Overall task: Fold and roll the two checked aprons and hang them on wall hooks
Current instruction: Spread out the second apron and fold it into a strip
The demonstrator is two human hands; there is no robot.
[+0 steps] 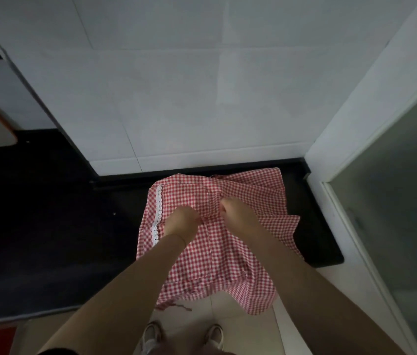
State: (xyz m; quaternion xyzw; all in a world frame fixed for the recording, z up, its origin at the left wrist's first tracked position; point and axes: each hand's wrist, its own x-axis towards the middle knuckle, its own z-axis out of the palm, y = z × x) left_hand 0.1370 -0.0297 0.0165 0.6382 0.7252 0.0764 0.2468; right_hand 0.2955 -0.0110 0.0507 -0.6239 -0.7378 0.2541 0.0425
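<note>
No brand, label or readable writing showed anywhere on the cloth or surfaces. Red-and-white checked apron lay spread and rumpled on the black table, its near edge spilling off toward the person's shoes and over the pale floor. Both hands sat at the apron's middle, close together but apart. Left hand was bunched, fingers curled down into the fabric, grip tight on a fold just right of the white lace trim. Right hand was fisted too, grip pinching a raised ridge of the same cloth, w/ creases fanning from it toward the apron's far right corner by the tiled wall. Lace strip ran down the apron's left side; thin ties trailed off its near-left corner. Fingertips of both hands were buried in cloth, so exact hold was hard to make out. Only one apron could be seen. Left of the apron the table went v. dark, detail lost. Frosted panel stood right of the apron, cut off by the frame.
</note>
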